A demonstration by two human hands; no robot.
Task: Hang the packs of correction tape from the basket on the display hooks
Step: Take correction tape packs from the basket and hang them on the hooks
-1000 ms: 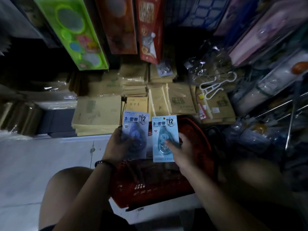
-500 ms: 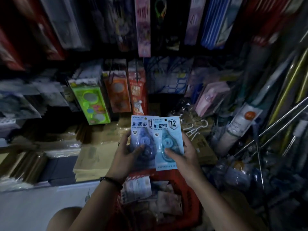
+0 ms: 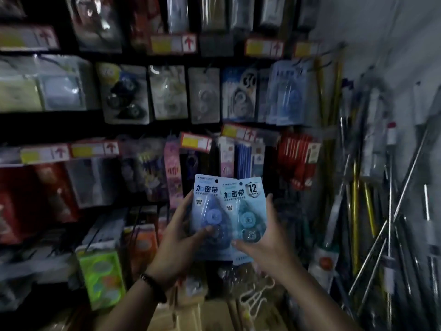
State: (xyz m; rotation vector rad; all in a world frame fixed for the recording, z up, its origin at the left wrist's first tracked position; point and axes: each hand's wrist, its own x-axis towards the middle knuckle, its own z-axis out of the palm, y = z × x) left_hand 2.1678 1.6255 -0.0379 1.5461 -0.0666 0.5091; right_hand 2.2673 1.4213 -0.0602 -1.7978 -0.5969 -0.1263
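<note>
Correction tape packs [image 3: 241, 211] overlap, rear half hidden; left hand [image 3: 176, 240], right hand [image 3: 269, 242] grip

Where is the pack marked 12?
The light blue pack sits mid-frame in the head view, in the right hand, overlapping the darker pack in the left hand.

The lighter blue pack [image 3: 248, 206] overlaps the darker blue pack [image 3: 205, 201], hiding its right edge. Fingers of the left hand [image 3: 176, 237] and right hand [image 3: 269, 235] lie mostly behind the packs, unseen. Above the hands, hanging packs [image 3: 202, 94] and price tags [image 3: 171, 43] are too blurred to read. Both forearms [image 3: 124, 311] are cut off at the bottom edge.
</note>
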